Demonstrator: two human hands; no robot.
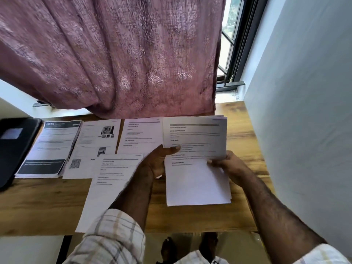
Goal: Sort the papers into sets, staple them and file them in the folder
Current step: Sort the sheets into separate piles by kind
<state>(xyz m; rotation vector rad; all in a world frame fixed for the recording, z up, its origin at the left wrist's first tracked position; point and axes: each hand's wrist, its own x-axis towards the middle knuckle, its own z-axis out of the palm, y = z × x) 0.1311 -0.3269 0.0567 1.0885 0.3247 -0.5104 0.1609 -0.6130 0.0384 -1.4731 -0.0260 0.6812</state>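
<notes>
Gripping one paper stack (196,138) above the wooden surface (38,206), both hands, left (158,162) and right (228,166), have fingers clamped on it, folder (13,147) at nine o'clock.

- A wooden desk (47,204) fills the middle of the view. Its top is brown with darker lines in the wood.
- A big pinkish-purple curtain (114,54) hangs behind the desk. It has a shiny leaf-like pattern and many folds. Its bottom edge comes down to the far edge of the desk.
- A window (231,44) with a dark frame shows to the right of the curtain. Bright light and some green show through the glass.
- A pale wall (304,111) stands along the right side of the desk.
- A shiny floor (190,244) shows below the near edge of the desk.
</notes>
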